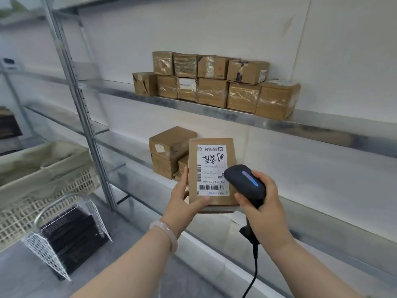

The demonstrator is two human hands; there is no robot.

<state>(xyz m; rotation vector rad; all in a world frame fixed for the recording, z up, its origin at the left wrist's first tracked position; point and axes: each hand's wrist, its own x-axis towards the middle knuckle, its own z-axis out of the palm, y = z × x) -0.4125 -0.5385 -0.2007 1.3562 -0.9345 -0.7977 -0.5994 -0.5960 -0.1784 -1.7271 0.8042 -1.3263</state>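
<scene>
The left hand (182,197) grips a brown parcel (211,168) by its lower left corner, in front of stacked boxes (169,147), with its long axis running 12 to 6 o'clock. The right hand (265,211) wraps a scanner (245,181), whose nose sits at 3 o'clock from the barcode (211,187), seemingly aimed there.

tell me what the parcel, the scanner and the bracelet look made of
Parcel: brown cardboard, matte, with a white paper label stuck on. Barcode scanner: dark hard plastic, slightly glossy by the sheen on its head. Bracelet: pale, translucent and smooth, perhaps jade or glass; cannot tell which.
</scene>
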